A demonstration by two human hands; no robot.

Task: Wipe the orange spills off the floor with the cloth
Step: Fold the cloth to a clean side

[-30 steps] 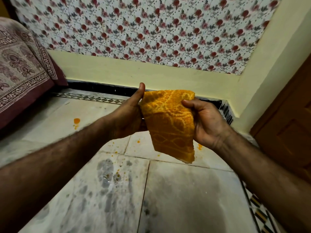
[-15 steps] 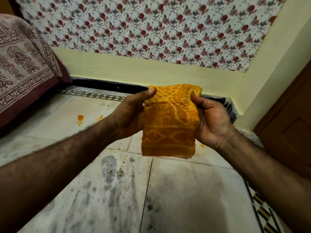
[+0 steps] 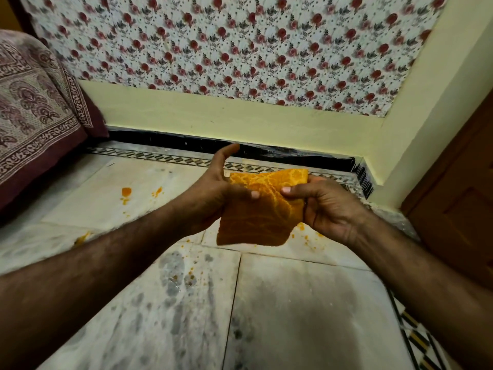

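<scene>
An orange patterned cloth (image 3: 262, 209), folded into a small pad, hangs in the air above the marble floor (image 3: 306, 311). My left hand (image 3: 213, 193) grips its left side, thumb raised. My right hand (image 3: 328, 206) pinches its right side, thumb on top. Orange spills lie on the floor: a blob with splashes (image 3: 126, 192) at the left, a smear (image 3: 82, 237) by my left forearm, small specks (image 3: 306, 236) under my right hand and a few crumbs (image 3: 190, 276) in the middle. The cloth hides part of the floor behind it.
A bed with a printed maroon cover (image 3: 32, 124) stands at the left. The yellow wall with a black skirting (image 3: 266, 150) runs along the back. A brown wooden door (image 3: 458, 198) is at the right. Damp grey patches (image 3: 170, 279) mark the near tiles.
Both hands have dropped lower and folded the cloth tighter. It hung long a second ago and is now a shorter, crumpled pad. The view has tilted slightly, showing more floor spills.
</scene>
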